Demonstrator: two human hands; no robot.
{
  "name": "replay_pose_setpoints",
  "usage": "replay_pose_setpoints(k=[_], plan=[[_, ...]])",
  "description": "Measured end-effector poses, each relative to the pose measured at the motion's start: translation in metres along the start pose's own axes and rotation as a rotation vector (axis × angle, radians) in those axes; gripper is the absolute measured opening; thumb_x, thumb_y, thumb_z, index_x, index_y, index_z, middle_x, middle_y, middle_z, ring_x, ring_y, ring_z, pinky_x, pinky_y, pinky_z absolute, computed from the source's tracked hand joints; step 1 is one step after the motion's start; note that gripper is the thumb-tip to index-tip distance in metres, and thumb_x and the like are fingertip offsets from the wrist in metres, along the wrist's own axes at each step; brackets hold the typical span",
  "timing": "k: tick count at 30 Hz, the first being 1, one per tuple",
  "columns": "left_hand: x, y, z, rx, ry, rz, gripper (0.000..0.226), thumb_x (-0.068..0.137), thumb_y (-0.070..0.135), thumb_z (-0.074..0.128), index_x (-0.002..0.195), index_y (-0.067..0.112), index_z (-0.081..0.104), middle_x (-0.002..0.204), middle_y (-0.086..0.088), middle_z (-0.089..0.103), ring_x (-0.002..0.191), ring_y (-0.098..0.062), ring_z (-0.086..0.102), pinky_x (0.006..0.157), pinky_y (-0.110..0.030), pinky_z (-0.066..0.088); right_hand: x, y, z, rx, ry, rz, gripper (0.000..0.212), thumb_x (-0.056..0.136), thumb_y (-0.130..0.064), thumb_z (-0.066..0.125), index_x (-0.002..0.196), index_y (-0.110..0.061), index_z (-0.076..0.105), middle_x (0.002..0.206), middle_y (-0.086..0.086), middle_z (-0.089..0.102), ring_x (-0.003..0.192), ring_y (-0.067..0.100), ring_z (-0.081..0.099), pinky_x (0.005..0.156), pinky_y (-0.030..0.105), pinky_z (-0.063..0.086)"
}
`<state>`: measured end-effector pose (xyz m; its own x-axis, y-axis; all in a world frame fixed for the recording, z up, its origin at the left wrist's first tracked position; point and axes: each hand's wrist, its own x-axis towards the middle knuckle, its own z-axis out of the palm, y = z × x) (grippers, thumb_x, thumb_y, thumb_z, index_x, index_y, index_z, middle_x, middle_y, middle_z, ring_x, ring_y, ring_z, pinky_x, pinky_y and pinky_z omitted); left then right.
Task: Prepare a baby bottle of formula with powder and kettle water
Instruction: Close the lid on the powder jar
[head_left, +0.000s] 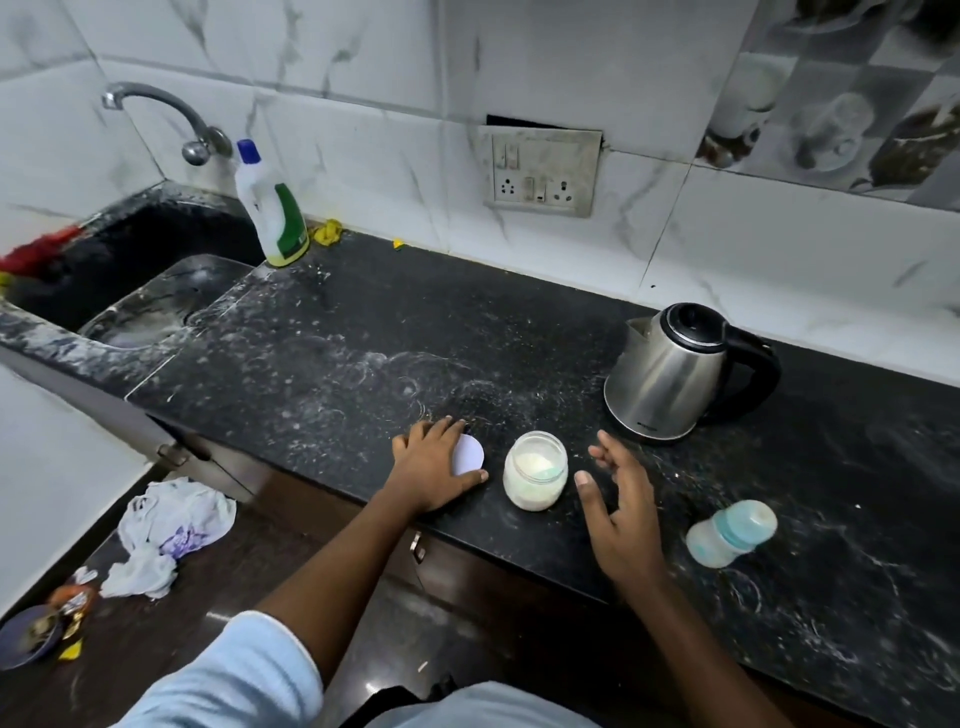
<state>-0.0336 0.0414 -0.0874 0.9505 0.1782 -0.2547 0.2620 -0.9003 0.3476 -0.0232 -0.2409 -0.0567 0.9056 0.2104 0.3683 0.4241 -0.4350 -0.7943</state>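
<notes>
Resting by the front edge of the counter (363, 338), your left hand (431, 475) grips a flat, round white lid (467, 454), with the fingers over its far rim and the thumb under its near one. Just to its right stands the jar (535, 473), clear glass and round-shouldered. Its mouth is uncovered and pale powder fills its lower part. Your right hand (621, 514) hangs on the jar's other side, close but apart from it, fingers spread and loose, holding nothing.

The baby bottle (730, 532) sits further right, near the front edge. It is cloudy plastic with a teal collar and a cap on, and it leans; you cannot tell whether it stands or lies. Behind it, the brushed-steel kettle (670, 374), with its black lid and handle, stands well back towards the wall.

The counter is black speckled stone, scuffed with white rings and streaks. There is broad bare stone between your hands and the tiled wall. At the far left the surface drops into a dark sink (145, 270), with a white-and-green detergent bottle (272, 213) at its corner.
</notes>
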Motion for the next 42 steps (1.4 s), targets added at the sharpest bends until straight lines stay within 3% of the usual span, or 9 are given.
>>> replay_pose_setpoints(k=[8, 11, 13, 16, 21, 28, 32, 37, 42], plan=[[0.0, 0.008, -0.004, -0.152, 0.125, 0.024, 0.105, 0.095, 0.059, 0.075, 0.174, 0.023, 0.018, 0.166, -0.004, 0.049, 0.151, -0.033, 0.042, 0.121, -0.053, 0.022, 0.015, -0.001, -0.001, 0.06, -0.009, 0.073, 0.044, 0.101, -0.03, 0.065, 0.139, -0.049, 0.052, 0.125, -0.011, 0.065, 0.106, 0.017, 0.065, 0.094, 0.051, 0.054], [-0.007, 0.032, -0.029, -0.686, 0.223, 0.001, 0.103, 0.087, 0.059, 0.079, 0.17, 0.024, 0.031, 0.158, 0.001, 0.059, 0.145, -0.024, 0.054, 0.124, -0.05, 0.035, 0.031, -0.016, -0.002, 0.133, -0.094, 0.096, 0.05, 0.096, -0.031, 0.07, 0.138, -0.051, 0.052, 0.132, -0.009, 0.061, 0.102, 0.015, 0.065, 0.086, 0.045, 0.057], [-0.012, 0.057, -0.047, -1.094, 0.14, 0.035, 0.096, 0.088, 0.048, 0.08, 0.169, 0.021, 0.034, 0.132, 0.01, 0.072, 0.125, -0.011, 0.067, 0.107, -0.033, 0.054, 0.041, -0.027, -0.004, 0.12, -0.222, 0.079, 0.065, 0.094, -0.031, 0.076, 0.149, -0.049, 0.045, 0.145, -0.016, 0.049, 0.114, 0.01, 0.06, 0.081, 0.035, 0.057], [-0.015, 0.084, -0.064, -1.244, 0.001, 0.154, 0.066, 0.107, 0.009, 0.066, 0.165, 0.018, 0.036, 0.106, 0.018, 0.081, 0.104, 0.002, 0.074, 0.092, -0.02, 0.057, 0.057, -0.045, -0.008, 0.051, -0.404, 0.017, 0.089, 0.09, -0.039, 0.08, 0.159, -0.053, 0.026, 0.164, -0.021, 0.023, 0.143, -0.001, 0.04, 0.095, 0.021, 0.052], [-0.017, 0.1, -0.07, -1.433, -0.159, 0.211, 0.069, 0.098, 0.02, 0.071, 0.161, 0.018, 0.044, 0.111, 0.006, 0.083, 0.1, -0.009, 0.077, 0.088, -0.026, 0.061, 0.076, -0.063, -0.014, 0.088, -0.453, -0.022, 0.09, 0.09, -0.041, 0.08, 0.16, -0.052, 0.025, 0.164, -0.015, 0.03, 0.15, 0.008, 0.037, 0.109, 0.042, 0.052], [-0.017, 0.093, -0.054, -1.189, 0.031, 0.152, 0.083, 0.098, 0.079, 0.034, 0.156, 0.024, 0.055, 0.142, -0.001, 0.073, 0.133, -0.014, 0.066, 0.118, -0.042, 0.049, 0.087, -0.051, -0.026, -0.167, -0.393, 0.023, 0.089, 0.079, -0.064, 0.08, 0.154, -0.042, 0.039, 0.137, -0.015, 0.05, 0.126, 0.005, 0.051, 0.101, 0.031, 0.05], [-0.016, 0.058, -0.017, -0.834, -0.007, 0.144, 0.112, 0.08, 0.102, 0.048, 0.166, 0.03, 0.043, 0.17, 0.0, 0.047, 0.157, -0.014, 0.04, 0.133, -0.049, 0.031, 0.089, -0.034, -0.026, -0.38, -0.521, 0.055, 0.088, 0.088, -0.057, 0.075, 0.161, -0.04, 0.029, 0.14, -0.005, 0.041, 0.131, 0.015, 0.046, 0.109, 0.035, 0.042], [-0.01, 0.044, 0.021, -0.705, -0.135, 0.165, 0.144, 0.054, 0.085, 0.088, 0.172, 0.035, 0.023, 0.179, 0.002, 0.029, 0.166, -0.019, 0.022, 0.136, -0.053, 0.024, 0.094, -0.033, -0.019, -0.52, -0.726, -0.015, 0.087, 0.086, -0.03, 0.075, 0.16, -0.043, 0.029, 0.153, -0.009, 0.034, 0.135, 0.022, 0.044, 0.11, 0.038, 0.043], [0.001, 0.047, 0.043, -0.795, -0.044, 0.144, 0.106, 0.056, 0.075, 0.1, 0.148, 0.047, 0.057, 0.147, 0.01, 0.064, 0.144, -0.02, 0.057, 0.119, -0.055, 0.05, 0.099, -0.043, -0.003, -0.642, -0.892, -0.077, 0.084, 0.082, -0.023, 0.078, 0.151, -0.047, 0.036, 0.144, -0.01, 0.042, 0.124, 0.021, 0.047, 0.101, 0.043, 0.049]])
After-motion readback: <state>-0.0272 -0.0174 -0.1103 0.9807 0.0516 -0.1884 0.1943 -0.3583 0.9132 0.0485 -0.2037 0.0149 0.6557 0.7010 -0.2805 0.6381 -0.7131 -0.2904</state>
